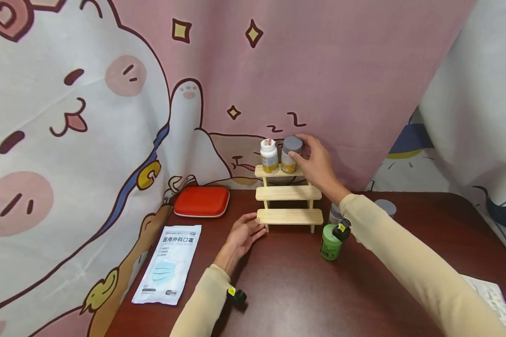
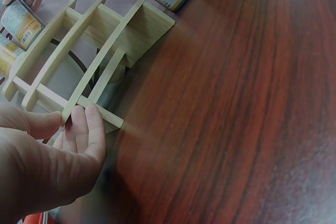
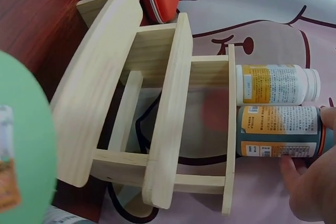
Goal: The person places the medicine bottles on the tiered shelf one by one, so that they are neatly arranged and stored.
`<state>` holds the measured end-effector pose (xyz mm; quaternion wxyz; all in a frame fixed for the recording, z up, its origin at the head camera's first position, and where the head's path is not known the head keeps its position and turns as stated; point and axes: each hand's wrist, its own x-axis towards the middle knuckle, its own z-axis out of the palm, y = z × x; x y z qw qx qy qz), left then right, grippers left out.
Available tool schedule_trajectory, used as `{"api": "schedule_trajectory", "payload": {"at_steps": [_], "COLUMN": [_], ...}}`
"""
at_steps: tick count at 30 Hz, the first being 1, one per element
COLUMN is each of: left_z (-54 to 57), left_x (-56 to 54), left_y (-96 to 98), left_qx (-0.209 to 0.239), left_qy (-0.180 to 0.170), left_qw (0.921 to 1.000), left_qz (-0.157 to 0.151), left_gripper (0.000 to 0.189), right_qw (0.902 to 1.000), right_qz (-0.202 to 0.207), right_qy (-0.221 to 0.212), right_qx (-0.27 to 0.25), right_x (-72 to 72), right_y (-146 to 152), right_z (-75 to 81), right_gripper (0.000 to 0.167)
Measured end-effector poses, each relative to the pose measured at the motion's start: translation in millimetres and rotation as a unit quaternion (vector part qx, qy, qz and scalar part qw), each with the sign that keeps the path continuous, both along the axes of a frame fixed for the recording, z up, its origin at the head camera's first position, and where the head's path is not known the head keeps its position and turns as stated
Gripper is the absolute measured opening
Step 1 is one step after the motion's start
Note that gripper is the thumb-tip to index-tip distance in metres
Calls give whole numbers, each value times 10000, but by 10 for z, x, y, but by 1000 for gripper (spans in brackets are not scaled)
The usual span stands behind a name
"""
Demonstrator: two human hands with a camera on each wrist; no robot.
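Observation:
A three-step wooden rack (image 1: 288, 192) stands at the back of the table. On its top step are a white bottle (image 1: 269, 157) with a yellow label and, right beside it, a grey-lidded supplement jar (image 1: 292, 154). My right hand (image 1: 318, 164) grips that jar round the lid and side; in the right wrist view the jar's base (image 3: 242, 132) meets the top step. My left hand (image 1: 244, 231) pinches the left end of the lowest step between thumb and fingers, seen close in the left wrist view (image 2: 73, 145).
A green jar (image 1: 331, 243) stands right of the rack, with a grey-lidded jar (image 1: 335, 214) behind it and another grey lid (image 1: 385, 207) beyond my right sleeve. Left are a red case (image 1: 202, 201) and a face mask packet (image 1: 168, 264). A paper (image 1: 491, 299) lies far right.

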<state>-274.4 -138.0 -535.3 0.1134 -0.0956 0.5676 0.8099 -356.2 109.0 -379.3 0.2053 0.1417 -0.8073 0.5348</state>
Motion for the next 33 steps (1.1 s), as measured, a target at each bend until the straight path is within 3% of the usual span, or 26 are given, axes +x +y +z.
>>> {"api": "schedule_trajectory", "payload": {"at_steps": [8, 17, 25, 33], "left_z": [-14, -26, 30, -4], "left_x": [-13, -22, -11, -13], "left_y": [-4, -11, 6, 11], "left_qx": [42, 32, -107, -165], "left_qy": [5, 17, 59, 134], "left_qw": [10000, 10000, 9999, 9998], "left_qz": [27, 36, 38, 62], "left_gripper": [33, 35, 35, 35], "right_qw": [9992, 9995, 9998, 9992], "right_qz": [-97, -120, -58, 51], "right_qy": [-13, -121, -35, 39], "right_qx": [384, 284, 203, 393], "right_x": [-81, -123, -129, -93], "right_y": [-40, -79, -76, -9], "right_z": [36, 56, 63, -19], "right_gripper": [56, 56, 57, 66]}}
